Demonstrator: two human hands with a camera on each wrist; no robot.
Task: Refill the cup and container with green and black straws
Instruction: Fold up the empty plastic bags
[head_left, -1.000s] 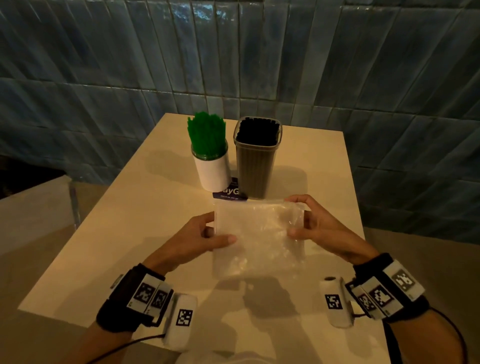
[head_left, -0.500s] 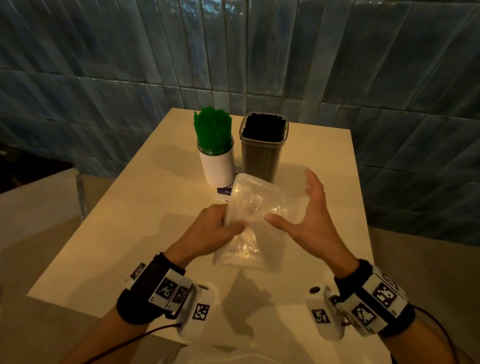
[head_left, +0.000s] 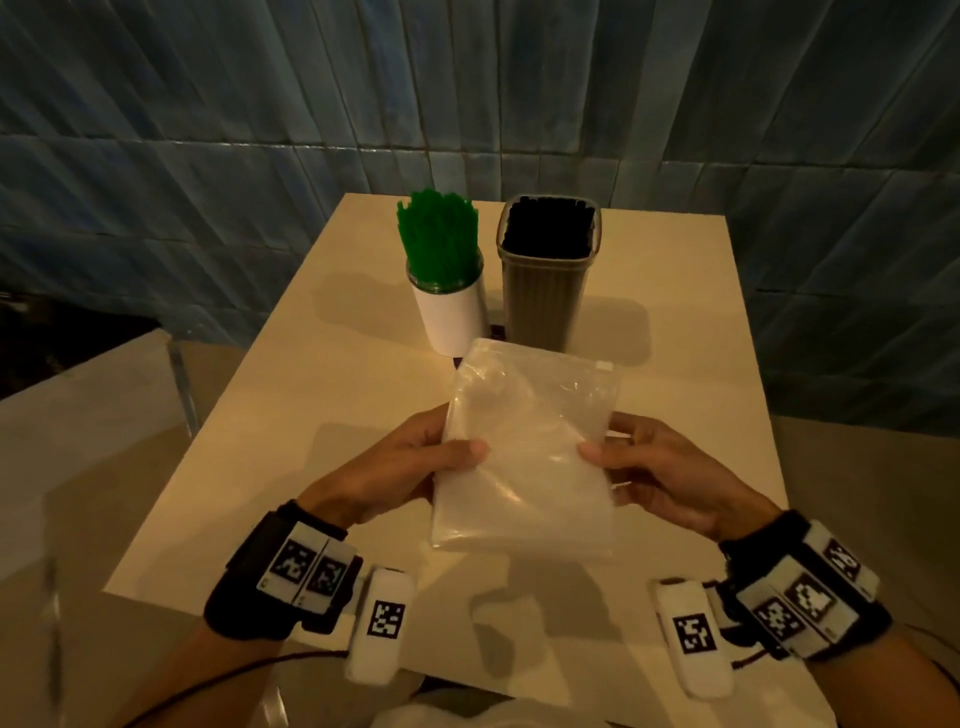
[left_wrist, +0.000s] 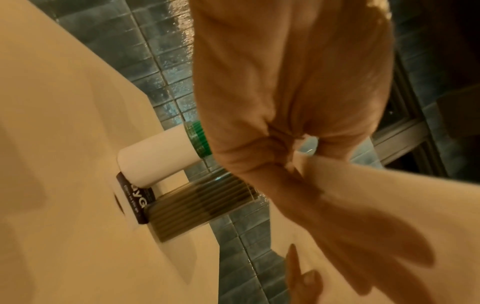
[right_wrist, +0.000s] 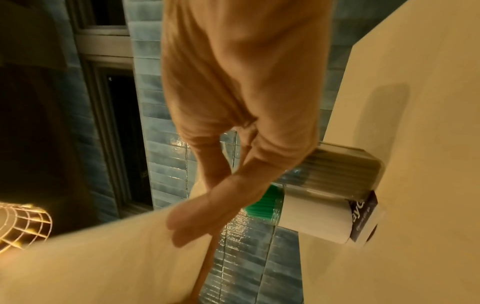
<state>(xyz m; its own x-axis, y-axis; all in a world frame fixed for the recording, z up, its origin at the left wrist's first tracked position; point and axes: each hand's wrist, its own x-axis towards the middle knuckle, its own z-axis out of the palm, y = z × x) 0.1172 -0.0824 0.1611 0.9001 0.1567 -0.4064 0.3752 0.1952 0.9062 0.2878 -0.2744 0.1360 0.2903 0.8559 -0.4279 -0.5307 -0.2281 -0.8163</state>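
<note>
A clear, empty-looking plastic zip bag (head_left: 530, 452) hangs above the table's near half, held between both hands. My left hand (head_left: 415, 462) pinches its left edge, thumb on top. My right hand (head_left: 639, 467) pinches the right edge the same way. Behind the bag stands a white cup (head_left: 452, 317) packed with green straws (head_left: 439, 234). To its right is a tall clear container (head_left: 545, 280) full of black straws (head_left: 548, 228). The left wrist view shows the cup (left_wrist: 155, 156) and the container (left_wrist: 202, 207) beyond my hand; the right wrist view shows the container (right_wrist: 345, 170) and the cup (right_wrist: 311, 216).
The cream table (head_left: 311, 415) ends against a blue tiled wall (head_left: 260, 130). A dark card (left_wrist: 137, 201) lies under the cup and the container. A lower pale surface (head_left: 78, 441) lies to the left. A wire basket (right_wrist: 23, 224) shows at the right wrist view's left edge.
A second ago both hands held the bag wide. Then the right hand let go and opened while the left turned the bag upright. Now the right hand pinches it again.
</note>
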